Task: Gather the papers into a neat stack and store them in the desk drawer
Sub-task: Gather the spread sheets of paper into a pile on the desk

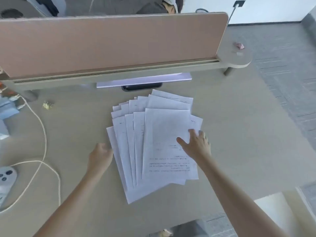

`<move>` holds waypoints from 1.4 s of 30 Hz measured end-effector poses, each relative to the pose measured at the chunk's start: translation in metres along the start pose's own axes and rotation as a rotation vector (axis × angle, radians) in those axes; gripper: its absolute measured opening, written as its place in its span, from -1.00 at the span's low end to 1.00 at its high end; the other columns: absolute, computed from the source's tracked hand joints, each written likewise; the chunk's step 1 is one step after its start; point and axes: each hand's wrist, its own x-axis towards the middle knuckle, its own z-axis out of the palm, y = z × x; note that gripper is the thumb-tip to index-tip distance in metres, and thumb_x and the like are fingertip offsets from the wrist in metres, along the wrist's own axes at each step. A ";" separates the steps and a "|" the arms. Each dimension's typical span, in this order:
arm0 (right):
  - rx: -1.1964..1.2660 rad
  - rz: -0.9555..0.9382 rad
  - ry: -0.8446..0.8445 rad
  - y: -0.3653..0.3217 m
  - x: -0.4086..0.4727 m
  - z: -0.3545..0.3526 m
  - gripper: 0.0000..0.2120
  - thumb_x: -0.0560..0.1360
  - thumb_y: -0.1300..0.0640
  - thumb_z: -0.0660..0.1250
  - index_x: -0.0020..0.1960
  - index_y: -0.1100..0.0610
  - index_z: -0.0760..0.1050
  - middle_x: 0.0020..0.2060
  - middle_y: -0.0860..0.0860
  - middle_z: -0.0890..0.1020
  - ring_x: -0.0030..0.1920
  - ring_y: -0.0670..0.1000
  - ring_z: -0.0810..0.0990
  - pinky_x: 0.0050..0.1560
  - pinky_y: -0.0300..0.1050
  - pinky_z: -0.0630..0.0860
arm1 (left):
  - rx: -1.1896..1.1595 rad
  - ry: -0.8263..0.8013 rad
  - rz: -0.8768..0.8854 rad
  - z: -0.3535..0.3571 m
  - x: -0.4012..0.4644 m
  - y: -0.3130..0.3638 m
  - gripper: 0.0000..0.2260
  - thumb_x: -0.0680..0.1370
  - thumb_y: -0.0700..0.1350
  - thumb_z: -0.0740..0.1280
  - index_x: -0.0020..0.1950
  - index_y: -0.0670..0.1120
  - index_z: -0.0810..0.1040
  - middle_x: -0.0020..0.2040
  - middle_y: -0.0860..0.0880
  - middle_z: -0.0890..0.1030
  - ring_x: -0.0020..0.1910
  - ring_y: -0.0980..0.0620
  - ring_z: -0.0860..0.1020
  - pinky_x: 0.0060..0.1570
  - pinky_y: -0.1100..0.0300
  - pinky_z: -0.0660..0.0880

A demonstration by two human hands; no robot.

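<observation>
Several white printed papers (153,134) lie fanned out and overlapping in the middle of the beige desk (239,134). My right hand (196,144) rests flat on the right part of the top sheet, fingers spread. My left hand (100,154) sits at the left edge of the fan, its fingers curled against the lowest sheets. No drawer is in view.
A brown partition (111,45) runs along the desk's far edge, with a white slab (145,80) and a dark slot under it. A white cable (42,134), a small gold clip (47,105) and a white device (6,178) lie at the left. A person sits beyond the partition.
</observation>
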 end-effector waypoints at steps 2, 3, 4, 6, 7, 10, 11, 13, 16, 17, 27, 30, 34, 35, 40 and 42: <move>-0.083 0.059 0.027 0.002 0.008 0.016 -0.26 0.53 -0.37 0.17 0.57 0.01 0.20 0.52 0.27 0.26 0.53 0.29 0.24 0.47 0.21 0.21 | -0.015 0.084 0.043 0.008 0.011 -0.009 -0.89 0.52 -0.12 0.24 0.01 -0.09 0.50 -0.10 -0.09 0.66 -0.06 -0.17 0.62 -0.12 0.00 0.52; -0.105 0.071 0.034 0.005 0.013 0.025 -0.23 0.53 -0.39 0.13 0.60 0.00 0.14 0.56 0.30 0.20 0.57 0.30 0.16 0.50 0.23 0.15 | -0.041 0.095 0.067 0.011 0.017 -0.013 -0.88 0.50 -0.11 0.24 0.01 -0.05 0.50 -0.10 -0.08 0.68 -0.09 -0.16 0.65 -0.10 -0.02 0.55; -0.102 0.079 0.042 0.007 0.016 0.032 -0.22 0.54 -0.40 0.10 0.62 -0.01 0.10 0.58 0.31 0.15 0.60 0.29 0.11 0.52 0.24 0.11 | -0.060 0.098 0.065 0.013 0.021 -0.016 -0.86 0.49 -0.09 0.24 0.02 -0.02 0.50 -0.10 -0.06 0.69 -0.12 -0.14 0.67 -0.08 -0.04 0.58; -0.085 0.065 0.084 0.012 0.024 0.048 -0.22 0.54 -0.41 0.09 0.63 -0.03 0.07 0.59 0.30 0.15 0.60 0.29 0.09 0.54 0.23 0.06 | -0.093 0.115 0.108 0.020 0.029 -0.023 -0.82 0.46 0.00 0.25 0.02 0.03 0.53 -0.11 0.02 0.69 -0.15 -0.12 0.69 -0.05 -0.08 0.61; -0.076 0.047 0.120 0.014 0.027 0.054 -0.23 0.54 -0.40 0.09 0.63 -0.04 0.09 0.59 0.28 0.17 0.59 0.28 0.11 0.54 0.22 0.05 | -0.116 0.125 0.135 0.024 0.032 -0.026 -0.81 0.45 0.02 0.25 0.02 0.06 0.54 -0.11 0.07 0.69 -0.14 -0.11 0.69 -0.05 -0.09 0.61; -0.033 -0.008 0.216 0.015 0.035 0.063 -0.27 0.54 -0.38 0.12 0.60 -0.06 0.15 0.57 0.18 0.24 0.55 0.25 0.17 0.53 0.18 0.08 | -0.149 0.156 0.215 0.031 0.041 -0.028 -0.84 0.48 -0.08 0.27 0.01 0.09 0.56 -0.12 0.15 0.67 -0.15 -0.07 0.68 -0.09 -0.02 0.59; -0.024 -0.024 0.239 0.015 0.037 0.065 -0.29 0.54 -0.37 0.12 0.59 -0.06 0.18 0.55 0.16 0.26 0.54 0.24 0.18 0.52 0.17 0.09 | -0.156 0.176 0.250 0.034 0.043 -0.029 -0.84 0.49 -0.14 0.28 0.01 0.06 0.57 -0.13 0.14 0.66 -0.16 -0.07 0.67 -0.13 0.03 0.57; -0.017 -0.062 0.279 0.016 0.042 0.067 -0.34 0.56 -0.34 0.12 0.57 -0.07 0.23 0.51 0.13 0.33 0.50 0.22 0.23 0.48 0.16 0.14 | -0.175 0.210 0.301 0.037 0.046 -0.029 -0.84 0.51 -0.22 0.28 -0.01 0.01 0.57 -0.16 0.12 0.65 -0.21 -0.08 0.67 -0.23 0.14 0.52; 0.082 -0.123 0.332 0.018 0.051 0.063 -0.41 0.60 -0.22 0.18 0.56 -0.01 0.27 0.44 0.15 0.44 0.44 0.24 0.32 0.40 0.14 0.23 | -0.234 0.232 0.347 0.041 0.049 -0.030 -0.82 0.51 -0.25 0.25 -0.01 -0.04 0.59 -0.19 0.08 0.67 -0.28 -0.12 0.68 -0.21 0.06 0.60; 0.153 -0.145 0.331 0.020 0.055 0.061 -0.42 0.62 -0.15 0.21 0.58 0.03 0.27 0.42 0.17 0.47 0.44 0.25 0.35 0.39 0.11 0.26 | -0.237 0.242 0.348 0.042 0.050 -0.031 -0.79 0.50 -0.26 0.22 0.00 -0.05 0.60 -0.19 0.05 0.68 -0.27 -0.13 0.69 -0.21 0.06 0.60; 0.601 -0.123 0.393 0.041 0.059 0.047 -0.67 0.22 0.29 0.08 -0.19 0.47 0.50 -0.34 0.18 0.32 -0.21 0.05 0.23 -0.14 -0.13 0.18 | -0.277 0.253 0.357 0.048 0.041 -0.032 -0.74 0.52 -0.25 0.28 0.18 -0.11 0.60 0.00 -0.05 0.62 -0.10 -0.07 0.59 -0.10 0.12 0.51; 0.622 -0.132 0.377 0.037 0.060 0.046 -0.70 0.16 0.24 0.06 -0.29 0.35 0.50 -0.35 0.20 0.30 -0.19 0.03 0.24 -0.18 -0.09 0.21 | -0.283 0.254 0.361 0.047 0.042 -0.032 -0.74 0.49 -0.27 0.29 0.14 -0.09 0.60 0.05 -0.10 0.65 -0.08 -0.08 0.60 -0.06 0.11 0.53; 0.628 -0.129 0.341 0.025 0.071 0.047 -0.65 0.29 0.34 0.13 -0.06 0.48 0.56 -0.28 0.02 0.38 -0.23 0.02 0.25 -0.17 -0.11 0.24 | -0.269 0.244 0.384 0.046 0.052 -0.026 -0.72 0.50 -0.27 0.32 0.18 -0.10 0.60 0.00 -0.08 0.63 -0.13 -0.09 0.61 -0.10 0.12 0.50; 0.625 -0.134 0.338 0.021 0.077 0.048 -0.65 0.31 0.34 0.15 -0.02 0.46 0.57 -0.28 0.01 0.39 -0.24 0.02 0.26 -0.17 -0.12 0.24 | -0.256 0.238 0.397 0.046 0.057 -0.024 -0.71 0.50 -0.27 0.32 0.20 -0.10 0.59 -0.01 -0.08 0.63 -0.19 -0.07 0.60 -0.12 0.13 0.51; 0.653 -0.169 0.260 0.011 0.100 0.042 -0.74 0.41 0.39 0.23 -0.16 0.31 0.70 -0.34 0.10 0.60 -0.38 0.11 0.49 -0.30 -0.22 0.53 | -0.217 0.211 0.470 0.045 0.090 -0.018 -0.74 0.48 -0.20 0.37 0.16 -0.04 0.61 -0.05 -0.08 0.70 -0.18 -0.09 0.64 -0.06 0.04 0.60; 0.768 -0.182 0.203 0.013 0.108 0.038 -0.81 0.48 0.36 0.32 -0.18 0.24 0.71 -0.28 0.13 0.71 -0.37 0.08 0.66 -0.36 -0.25 0.61 | -0.205 0.193 0.474 0.042 0.102 -0.016 -0.76 0.49 -0.16 0.37 0.15 -0.03 0.61 -0.04 -0.05 0.69 -0.18 -0.09 0.66 -0.01 0.00 0.62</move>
